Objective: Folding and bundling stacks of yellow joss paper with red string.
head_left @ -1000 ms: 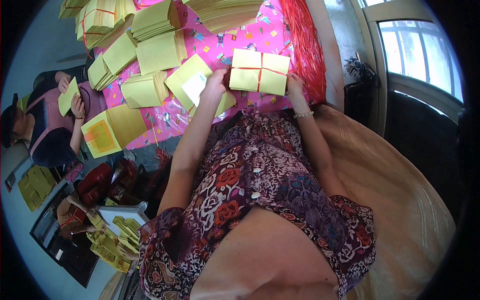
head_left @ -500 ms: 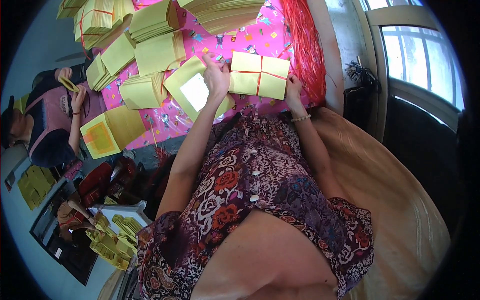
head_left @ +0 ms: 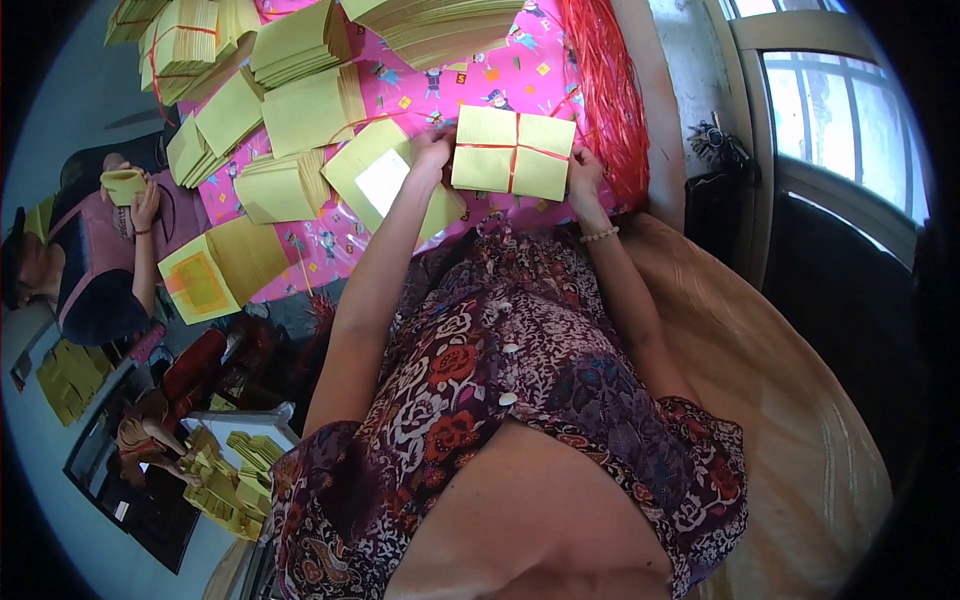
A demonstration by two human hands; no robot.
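Observation:
A flat bundle of yellow paper [head_left: 485,175], tied crosswise with thin red string [head_left: 517,142], is between my two hands over the near edge of the table. My left hand [head_left: 432,152] is closed at its left edge, the fingertips partly hidden. At the right edge, my right hand [head_left: 585,175] pinches the bundle where the red string wraps round. Left of it lies a yellow sheet stack [head_left: 345,160] with a white rectangle [head_left: 380,182] on top, partly behind my left forearm.
Several yellow paper stacks [head_left: 300,110] cover the left of the pink patterned tablecloth [head_left: 415,85]. A heap of red plastic string [head_left: 605,90] hangs along the right edge. At the left a co-worker [head_left: 120,225] holds a yellow piece; another person [head_left: 150,435] works farther back.
My left hand has drawn down from the bundle's upper left to its left edge. The bundle has shifted slightly left. The co-worker's yellow piece has turned to face up.

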